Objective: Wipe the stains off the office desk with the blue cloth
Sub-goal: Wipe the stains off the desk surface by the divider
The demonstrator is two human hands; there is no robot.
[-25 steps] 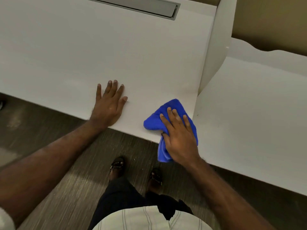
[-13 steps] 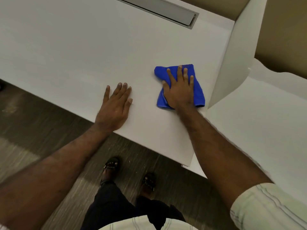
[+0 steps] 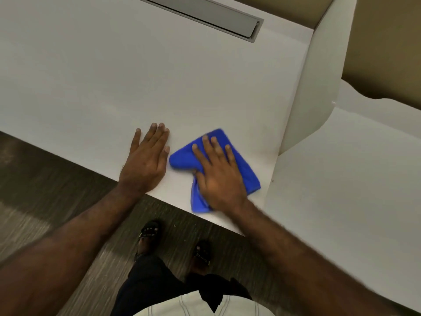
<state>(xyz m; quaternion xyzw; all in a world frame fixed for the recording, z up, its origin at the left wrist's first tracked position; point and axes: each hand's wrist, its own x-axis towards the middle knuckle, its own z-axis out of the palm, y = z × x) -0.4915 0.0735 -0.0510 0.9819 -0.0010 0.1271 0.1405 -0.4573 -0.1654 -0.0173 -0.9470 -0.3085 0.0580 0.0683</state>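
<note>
The white office desk (image 3: 159, 83) fills the upper left of the head view. A crumpled blue cloth (image 3: 247, 169) lies near the desk's front edge, close to the right corner. My right hand (image 3: 218, 174) presses flat on the cloth with fingers spread, and a fold of cloth hangs over the edge below my palm. My left hand (image 3: 145, 160) rests flat on the bare desk just left of the cloth, fingers together, holding nothing. A few faint dark specks show on the desk to the right of the cloth.
A grey cable tray lid (image 3: 205, 17) is set into the desk's back. A white upright divider panel (image 3: 314, 87) bounds the desk on the right, with a second white desk (image 3: 341, 190) beyond it. My sandalled feet (image 3: 148, 233) stand on dark flooring below.
My right hand has dragged the blue cloth from the desk's middle back toward the front edge and to the left, close to my left hand. The left hand has stayed put.
</note>
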